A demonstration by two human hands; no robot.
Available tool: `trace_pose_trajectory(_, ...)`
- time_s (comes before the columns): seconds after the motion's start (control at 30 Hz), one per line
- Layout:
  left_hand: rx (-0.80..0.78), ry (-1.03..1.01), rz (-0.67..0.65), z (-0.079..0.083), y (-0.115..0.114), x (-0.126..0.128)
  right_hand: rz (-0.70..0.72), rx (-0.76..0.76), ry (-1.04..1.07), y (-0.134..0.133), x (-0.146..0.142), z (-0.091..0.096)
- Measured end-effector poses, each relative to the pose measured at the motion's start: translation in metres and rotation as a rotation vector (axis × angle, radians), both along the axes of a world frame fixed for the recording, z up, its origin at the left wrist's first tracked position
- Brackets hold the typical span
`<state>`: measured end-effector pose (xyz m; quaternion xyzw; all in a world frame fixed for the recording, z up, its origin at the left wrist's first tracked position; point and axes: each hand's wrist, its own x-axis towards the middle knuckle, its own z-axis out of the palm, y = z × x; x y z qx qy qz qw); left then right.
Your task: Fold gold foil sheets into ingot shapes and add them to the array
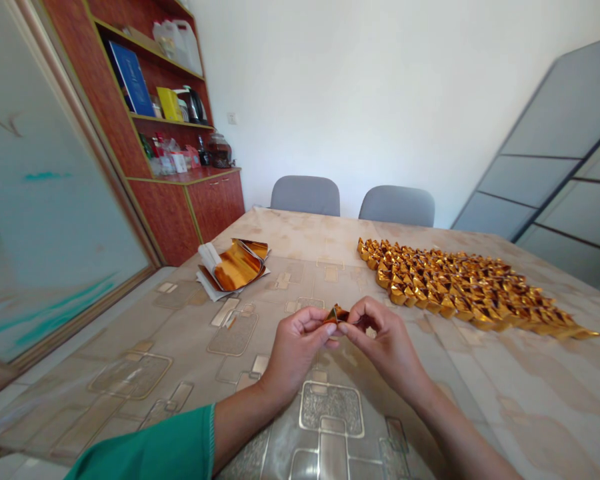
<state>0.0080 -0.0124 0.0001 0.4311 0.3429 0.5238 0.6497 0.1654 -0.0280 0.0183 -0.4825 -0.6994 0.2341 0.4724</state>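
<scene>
My left hand [296, 347] and my right hand [383, 337] meet above the table [145, 347], both pinching a small folded piece of gold paper [338, 313] between fingertips. The fingers of each hand are curled and pressed on the piece. To the right of my hands lies a large patch of several folded gold paper pieces [460, 287], set in tight rows. A stack of flat gold foil sheets [235, 265] rests on white paper at the left, beyond my left hand.
Two grey chairs [305, 195] stand at the table's far edge. A wooden cabinet with shelves [180, 173] holding bottles, a kettle and boxes stands at the left. A glass panel [40, 220] is at the left, grey panels [555, 173] lean at the right.
</scene>
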Motion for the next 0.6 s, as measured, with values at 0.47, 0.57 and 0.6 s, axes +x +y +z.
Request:
trace_pose_trajectory(0.47, -0.031, -0.049, -0.142, 0.0012, -0.0020, -0.0019, 0.139, -0.236, 0.322, 0.0029, -0.0011, -0.0059)
trace_pose_trajectory(0.57, -0.033, -0.034, -0.094, 0.0016, 0.0002, -0.0027, 0.243, -0.263, 0.291, 0.0027, 0.0028, -0.0023)
trace_pose_trajectory(0.6, -0.026, -0.033, -0.080, 0.0015, 0.0010, -0.0030, 0.257, -0.266, 0.279, 0.0029, 0.0047, -0.0012)
